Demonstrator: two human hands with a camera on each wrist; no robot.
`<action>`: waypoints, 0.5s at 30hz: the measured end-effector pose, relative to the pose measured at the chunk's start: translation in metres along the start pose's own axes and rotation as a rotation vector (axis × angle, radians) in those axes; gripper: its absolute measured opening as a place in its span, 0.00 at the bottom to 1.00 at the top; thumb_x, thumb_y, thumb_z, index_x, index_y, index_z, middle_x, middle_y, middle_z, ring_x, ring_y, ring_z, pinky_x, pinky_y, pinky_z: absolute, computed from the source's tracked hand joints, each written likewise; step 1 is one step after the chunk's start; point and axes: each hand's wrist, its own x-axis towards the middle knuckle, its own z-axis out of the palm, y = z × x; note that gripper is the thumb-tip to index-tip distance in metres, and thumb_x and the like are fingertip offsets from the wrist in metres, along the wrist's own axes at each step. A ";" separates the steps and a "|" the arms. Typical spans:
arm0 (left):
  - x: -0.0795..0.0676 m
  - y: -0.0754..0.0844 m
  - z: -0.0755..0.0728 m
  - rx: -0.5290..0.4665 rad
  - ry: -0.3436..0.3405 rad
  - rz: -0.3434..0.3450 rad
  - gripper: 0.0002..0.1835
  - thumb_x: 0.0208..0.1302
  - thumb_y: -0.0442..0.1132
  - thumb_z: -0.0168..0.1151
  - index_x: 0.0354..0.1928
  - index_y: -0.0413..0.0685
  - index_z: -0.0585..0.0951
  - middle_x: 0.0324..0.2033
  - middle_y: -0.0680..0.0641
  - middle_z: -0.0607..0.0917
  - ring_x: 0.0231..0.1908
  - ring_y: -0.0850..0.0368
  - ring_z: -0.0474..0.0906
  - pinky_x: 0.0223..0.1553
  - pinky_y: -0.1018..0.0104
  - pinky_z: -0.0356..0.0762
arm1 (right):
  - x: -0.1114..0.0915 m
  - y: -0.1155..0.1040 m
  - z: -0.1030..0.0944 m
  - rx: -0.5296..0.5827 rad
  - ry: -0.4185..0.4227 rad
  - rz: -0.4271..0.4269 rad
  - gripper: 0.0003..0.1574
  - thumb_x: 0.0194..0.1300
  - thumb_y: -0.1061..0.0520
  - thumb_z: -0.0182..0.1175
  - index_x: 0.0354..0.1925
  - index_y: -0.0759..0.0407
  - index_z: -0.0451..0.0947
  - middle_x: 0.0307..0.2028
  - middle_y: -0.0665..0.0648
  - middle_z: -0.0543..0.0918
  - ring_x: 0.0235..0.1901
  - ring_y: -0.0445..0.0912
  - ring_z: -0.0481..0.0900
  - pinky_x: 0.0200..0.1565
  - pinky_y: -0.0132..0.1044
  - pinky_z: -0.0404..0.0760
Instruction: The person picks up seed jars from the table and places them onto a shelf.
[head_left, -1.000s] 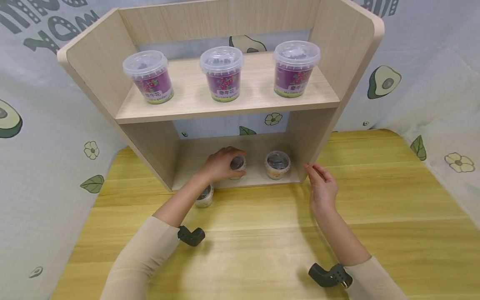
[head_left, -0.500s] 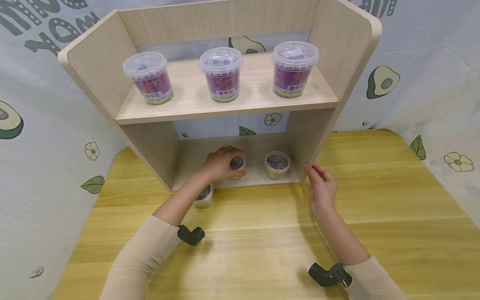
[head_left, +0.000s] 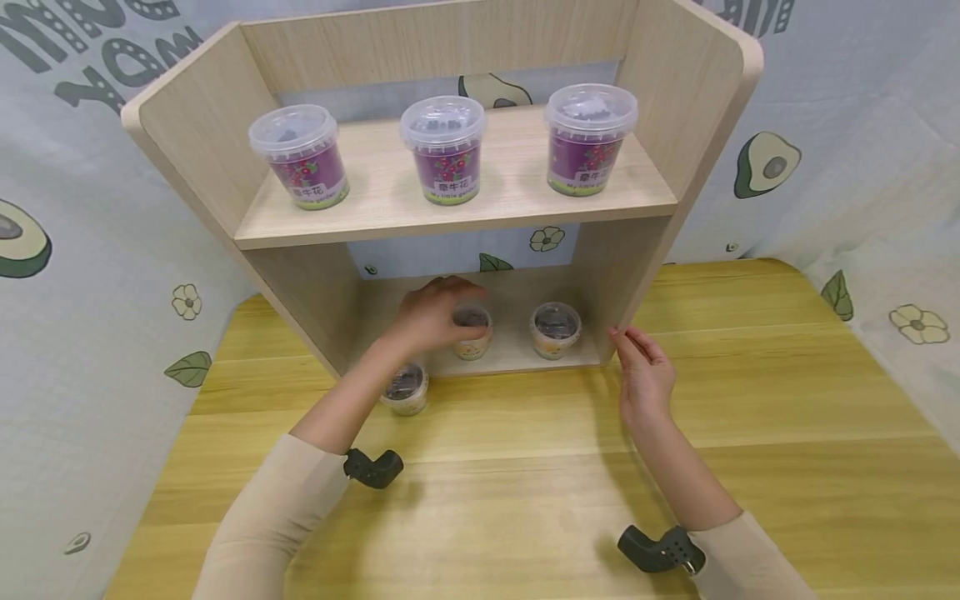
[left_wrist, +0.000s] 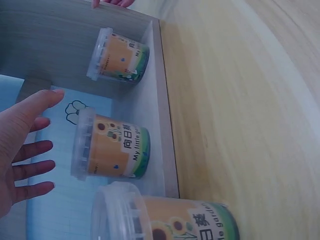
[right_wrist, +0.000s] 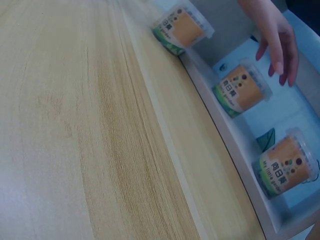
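Note:
In the head view my left hand [head_left: 433, 315] is over the middle plastic cup [head_left: 471, 346] on the lower shelf board. The left wrist view shows the fingers spread and apart from this orange-labelled, clear-lidded cup [left_wrist: 120, 147]. To its right on the board is a matching cup [head_left: 555, 332]. A third orange-labelled cup [head_left: 407, 393] stands on the table before the shelf's left front, partly behind my left forearm. My right hand [head_left: 645, 375] holds the front edge of the wooden shelf's [head_left: 637, 258] right side panel near its foot.
Three purple-labelled cups with clear lids, a left one [head_left: 303, 162], a middle one [head_left: 447, 154] and a right one [head_left: 588, 146], line the upper board [head_left: 517, 179]. Beneath the shelf lies a wood-grain table [head_left: 517, 475]. Avocado-print cloth [head_left: 840, 167] hangs behind.
My left hand has let go of the middle cup and drawn back slightly up and left. The cup stays upright on the lower board. My right hand has not moved.

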 end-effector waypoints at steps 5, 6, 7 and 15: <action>-0.001 0.002 -0.005 0.002 0.002 -0.006 0.31 0.52 0.60 0.63 0.58 0.60 0.74 0.60 0.53 0.72 0.60 0.51 0.67 0.49 0.50 0.72 | 0.000 0.000 0.000 -0.004 0.001 0.002 0.08 0.50 0.72 0.64 0.28 0.63 0.78 0.30 0.55 0.81 0.34 0.43 0.82 0.46 0.27 0.76; -0.001 0.003 -0.005 0.002 0.003 -0.006 0.31 0.52 0.60 0.63 0.58 0.60 0.74 0.60 0.53 0.72 0.60 0.51 0.67 0.49 0.50 0.72 | 0.000 0.000 0.000 -0.006 0.001 0.001 0.08 0.50 0.72 0.64 0.28 0.63 0.78 0.30 0.55 0.81 0.34 0.43 0.82 0.46 0.27 0.76; -0.001 0.003 -0.006 0.002 0.003 -0.004 0.31 0.52 0.60 0.63 0.58 0.60 0.74 0.60 0.53 0.72 0.60 0.51 0.67 0.49 0.50 0.73 | 0.000 0.000 0.000 -0.011 0.001 -0.001 0.08 0.50 0.72 0.64 0.28 0.63 0.78 0.30 0.55 0.81 0.34 0.43 0.82 0.45 0.27 0.77; -0.007 0.001 -0.004 0.013 0.024 0.021 0.30 0.52 0.61 0.62 0.57 0.59 0.76 0.58 0.53 0.74 0.58 0.51 0.69 0.46 0.50 0.75 | -0.001 0.000 0.000 -0.031 -0.003 0.002 0.08 0.50 0.71 0.65 0.29 0.63 0.78 0.30 0.54 0.81 0.34 0.42 0.82 0.44 0.26 0.77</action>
